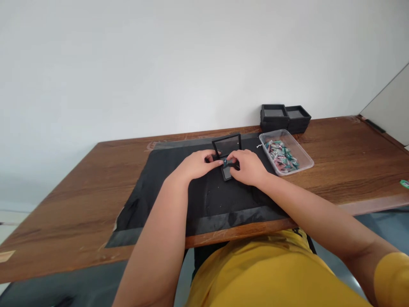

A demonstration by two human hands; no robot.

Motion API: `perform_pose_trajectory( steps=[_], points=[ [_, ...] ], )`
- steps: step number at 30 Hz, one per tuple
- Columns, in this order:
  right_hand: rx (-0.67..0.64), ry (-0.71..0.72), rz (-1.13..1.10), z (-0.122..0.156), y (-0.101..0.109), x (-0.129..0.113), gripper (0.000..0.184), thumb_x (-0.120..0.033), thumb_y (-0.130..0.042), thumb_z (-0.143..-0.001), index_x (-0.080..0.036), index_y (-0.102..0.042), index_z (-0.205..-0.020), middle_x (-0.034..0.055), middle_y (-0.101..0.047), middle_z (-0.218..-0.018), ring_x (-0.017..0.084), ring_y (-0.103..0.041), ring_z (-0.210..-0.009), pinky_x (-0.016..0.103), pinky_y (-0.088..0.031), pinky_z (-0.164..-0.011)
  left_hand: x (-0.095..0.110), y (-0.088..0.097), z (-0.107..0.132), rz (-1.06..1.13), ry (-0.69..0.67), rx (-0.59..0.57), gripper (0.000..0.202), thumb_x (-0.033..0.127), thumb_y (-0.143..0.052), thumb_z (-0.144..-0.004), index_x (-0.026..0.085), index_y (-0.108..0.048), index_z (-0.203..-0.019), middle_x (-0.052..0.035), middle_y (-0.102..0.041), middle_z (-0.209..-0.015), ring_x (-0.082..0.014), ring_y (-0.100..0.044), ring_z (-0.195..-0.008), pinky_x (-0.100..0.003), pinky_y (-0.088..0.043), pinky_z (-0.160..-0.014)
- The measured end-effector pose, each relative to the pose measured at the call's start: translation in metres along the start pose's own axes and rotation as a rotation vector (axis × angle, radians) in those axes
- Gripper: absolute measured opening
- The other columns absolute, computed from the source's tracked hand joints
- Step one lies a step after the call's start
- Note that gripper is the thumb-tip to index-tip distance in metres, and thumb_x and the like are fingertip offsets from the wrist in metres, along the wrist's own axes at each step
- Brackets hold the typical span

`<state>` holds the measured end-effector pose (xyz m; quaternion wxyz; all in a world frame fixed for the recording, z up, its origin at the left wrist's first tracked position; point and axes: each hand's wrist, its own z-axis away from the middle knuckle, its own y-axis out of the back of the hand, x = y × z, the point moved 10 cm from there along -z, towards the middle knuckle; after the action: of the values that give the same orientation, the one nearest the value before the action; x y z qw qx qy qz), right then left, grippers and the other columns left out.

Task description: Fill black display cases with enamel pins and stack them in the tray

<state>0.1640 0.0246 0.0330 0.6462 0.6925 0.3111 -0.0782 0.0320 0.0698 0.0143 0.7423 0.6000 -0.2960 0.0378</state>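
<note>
Head view shows a small blue piece [225, 161] held right over the bottom half of a little black box [227, 173]. The box sits on a black mat [207, 200] in the middle of the table [64, 200], and its lid [227, 146] stands open behind the fingers.

The left hand [200, 164] and the right hand [249, 167] meet at the piece. Both are curled, with the fingertips pinched on it from each side.

The piece is tiny, so it could slip out of the fingertips. If it did, I think it could bounce off the box and be hard to find on the dark mat. The box is light too, so a push from a finger could slide it or tip it. The lid could flop shut on the fingers if it gets bumped.

Just to the right is a clear tub [307, 164] full of small bright pieces. The right arm lies near it, so a wide elbow move could knock it and spill them. A stack of black boxes [284, 117] waits at the back, by the wall.
</note>
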Motion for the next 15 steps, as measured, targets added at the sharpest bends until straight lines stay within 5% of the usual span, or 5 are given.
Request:
perform_pose_trajectory(
  steps=[5, 15],
  points=[
    [-0.006, -0.009, 0.0, 0.001, -0.0013, -0.0013, 0.027, -0.016, -0.065, -0.077, -0.02, -0.067, -0.104, 0.0042, -0.071, -0.1, 0.023, -0.058, -0.094, 0.035, -0.041, -0.086, -0.002, 0.0004, 0.0003, -0.025, 0.027, -0.002, 0.04, 0.058, -0.057, -0.085, 0.023, -0.072, -0.094, -0.0013, -0.067, -0.075, -0.0171, -0.056, -0.063, -0.027, -0.035, -0.055],
    [0.014, -0.045, -0.054, 0.0057, -0.0008, -0.0057, 0.028, -0.011, -0.063, -0.075, -0.021, -0.069, -0.1, 0.0039, -0.07, -0.096, 0.022, -0.058, -0.092, 0.034, -0.039, -0.083, -0.0007, 0.0027, 0.0054, 0.023, 0.026, 0.009, 0.043, 0.056, -0.054, -0.084, 0.025, -0.073, -0.107, -0.0038, -0.07, -0.085, -0.0227, -0.063, -0.075, -0.03, -0.043, -0.065]
  ],
)
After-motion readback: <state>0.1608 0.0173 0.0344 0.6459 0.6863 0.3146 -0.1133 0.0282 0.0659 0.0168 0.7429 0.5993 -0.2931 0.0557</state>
